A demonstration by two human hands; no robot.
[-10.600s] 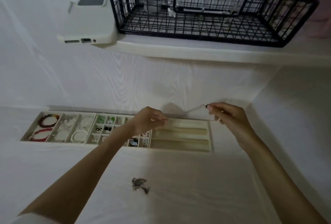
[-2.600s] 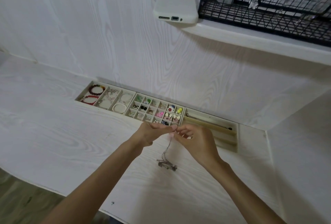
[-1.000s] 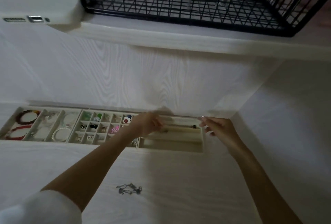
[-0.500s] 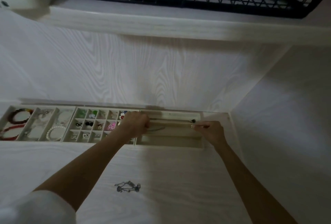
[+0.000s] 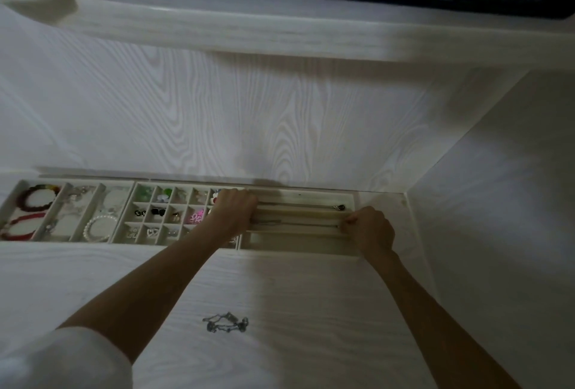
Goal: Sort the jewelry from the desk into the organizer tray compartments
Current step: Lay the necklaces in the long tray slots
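Arms outstretched, left hand (image 5: 235, 211) and right hand (image 5: 370, 228) curled, seemingly pinching chain (image 5: 298, 225) ends over tray (image 5: 298, 248) slot.

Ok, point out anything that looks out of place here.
One tangled silver chain lies loose on the desk, outside the organizer tray. Nothing else stands out; both hands are at the tray's long slots.

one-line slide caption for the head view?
Both hands, left and right, stretch a thin necklace along the organizer tray's middle slot; another chain waits on the desk.
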